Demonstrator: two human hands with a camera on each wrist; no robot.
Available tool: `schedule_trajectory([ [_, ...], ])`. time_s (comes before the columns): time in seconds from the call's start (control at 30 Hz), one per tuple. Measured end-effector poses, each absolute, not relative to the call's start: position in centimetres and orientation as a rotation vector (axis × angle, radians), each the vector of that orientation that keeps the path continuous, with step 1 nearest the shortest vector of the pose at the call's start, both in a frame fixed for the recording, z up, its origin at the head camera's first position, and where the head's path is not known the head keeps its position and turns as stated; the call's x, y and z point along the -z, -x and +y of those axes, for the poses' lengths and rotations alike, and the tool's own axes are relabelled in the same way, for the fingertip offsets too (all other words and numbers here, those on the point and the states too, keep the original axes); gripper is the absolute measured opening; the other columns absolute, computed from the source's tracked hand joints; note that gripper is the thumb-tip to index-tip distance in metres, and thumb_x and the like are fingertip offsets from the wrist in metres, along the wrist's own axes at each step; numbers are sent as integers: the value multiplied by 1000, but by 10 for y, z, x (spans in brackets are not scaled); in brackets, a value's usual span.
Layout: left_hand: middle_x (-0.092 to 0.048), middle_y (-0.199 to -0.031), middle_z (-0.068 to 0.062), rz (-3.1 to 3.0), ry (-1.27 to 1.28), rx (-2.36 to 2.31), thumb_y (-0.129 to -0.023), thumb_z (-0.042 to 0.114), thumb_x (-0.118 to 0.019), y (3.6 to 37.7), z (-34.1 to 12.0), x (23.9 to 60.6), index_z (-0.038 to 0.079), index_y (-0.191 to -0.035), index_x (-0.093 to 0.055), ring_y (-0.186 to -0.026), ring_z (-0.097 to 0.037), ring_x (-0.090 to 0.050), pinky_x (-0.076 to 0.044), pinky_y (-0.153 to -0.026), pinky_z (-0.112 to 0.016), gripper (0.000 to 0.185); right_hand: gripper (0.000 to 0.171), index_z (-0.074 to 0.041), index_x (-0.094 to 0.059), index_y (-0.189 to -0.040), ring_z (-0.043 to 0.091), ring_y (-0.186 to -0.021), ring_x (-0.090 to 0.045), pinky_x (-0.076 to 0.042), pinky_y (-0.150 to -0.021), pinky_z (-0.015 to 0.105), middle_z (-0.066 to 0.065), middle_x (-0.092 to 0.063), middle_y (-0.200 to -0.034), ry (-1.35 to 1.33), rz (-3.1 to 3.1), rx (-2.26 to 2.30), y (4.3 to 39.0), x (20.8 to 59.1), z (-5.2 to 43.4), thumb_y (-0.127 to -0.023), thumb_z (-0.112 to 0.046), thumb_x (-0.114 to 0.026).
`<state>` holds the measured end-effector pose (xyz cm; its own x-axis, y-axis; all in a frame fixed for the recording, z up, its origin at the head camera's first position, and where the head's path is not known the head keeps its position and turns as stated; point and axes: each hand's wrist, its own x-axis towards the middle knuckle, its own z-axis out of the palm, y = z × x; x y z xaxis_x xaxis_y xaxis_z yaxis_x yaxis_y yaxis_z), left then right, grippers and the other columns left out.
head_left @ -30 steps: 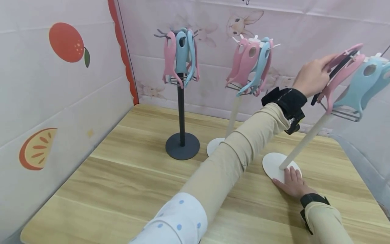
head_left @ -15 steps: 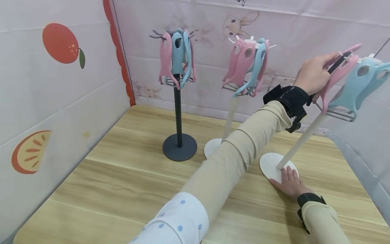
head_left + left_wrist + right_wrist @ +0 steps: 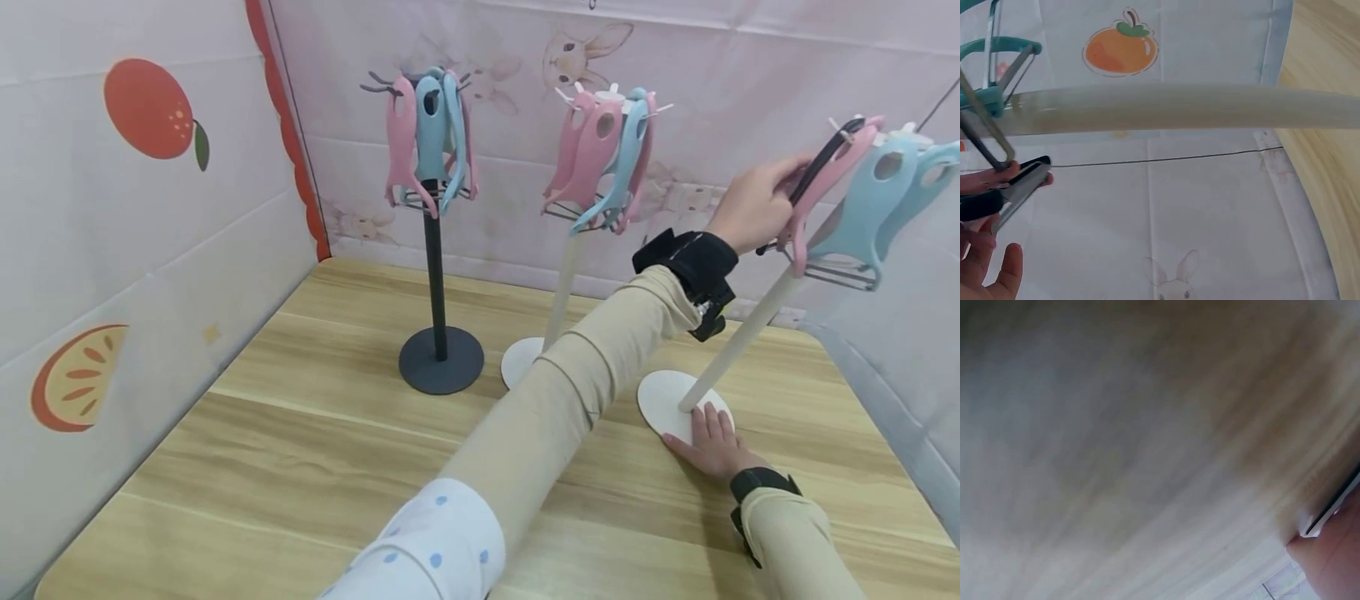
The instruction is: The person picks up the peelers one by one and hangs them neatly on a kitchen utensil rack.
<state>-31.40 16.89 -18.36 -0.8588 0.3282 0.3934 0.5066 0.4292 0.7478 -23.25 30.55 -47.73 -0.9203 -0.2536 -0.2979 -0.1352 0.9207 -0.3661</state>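
My left hand (image 3: pixel 753 204) reaches to the top of the right-hand white stand (image 3: pixel 738 346) and grips a black peeler (image 3: pixel 821 167). In the left wrist view, fingers (image 3: pixel 1011 269) curl around the peeler's blade end (image 3: pixel 1025 181) beside the pole. The black peeler lies along a pink peeler (image 3: pixel 825 187), its upper end near a white hook. Blue peelers (image 3: pixel 870 200) hang on the stand's right side. The stand leans right in the head view. Low on the table, my right hand (image 3: pixel 712 446) presses its straight fingers on the round white base (image 3: pixel 660 400).
A black stand (image 3: pixel 437 292) at the back left carries pink and blue peelers (image 3: pixel 427 137), with bare hooks on its left. Between the two stands is another white stand (image 3: pixel 562 292) with peelers (image 3: pixel 596 158). Fabric walls with printed fruit (image 3: pixel 148 108) border the wooden table (image 3: pixel 300 467).
The left hand has moved slightly down and left, with the black peeler lying closer against the pink one. The right hand stays on the base. The head view has shifted slightly.
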Motion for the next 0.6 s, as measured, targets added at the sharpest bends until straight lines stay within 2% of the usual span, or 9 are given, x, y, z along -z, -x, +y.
schedule_trajectory([
  [0.17,-53,-127,10,-2483,716,1381,-93,6,-45,313,159,205,18,-134,-48,-111,9,-44,-28,-87,-3,43,113,18,-8,-134,59,-123,6,-6,-90,73,45,2,-135,295,2727,510,235,477,302,-78,-76,-36],
  [0.37,-61,-118,4,-2490,732,1313,-95,5,-41,305,143,237,13,-133,-48,-102,3,-53,-33,-80,-3,40,109,19,-10,-133,60,-122,3,-8,-90,73,45,0,-135,318,2756,495,238,476,303,-80,-73,-36],
  [0.6,-60,-119,-2,-2541,822,1219,-94,2,-40,294,123,280,7,-134,-46,-110,-4,-52,-31,-88,-6,40,107,21,-10,-133,61,-121,4,-8,-90,73,46,1,-134,334,2761,461,246,475,312,-83,-69,-36],
])
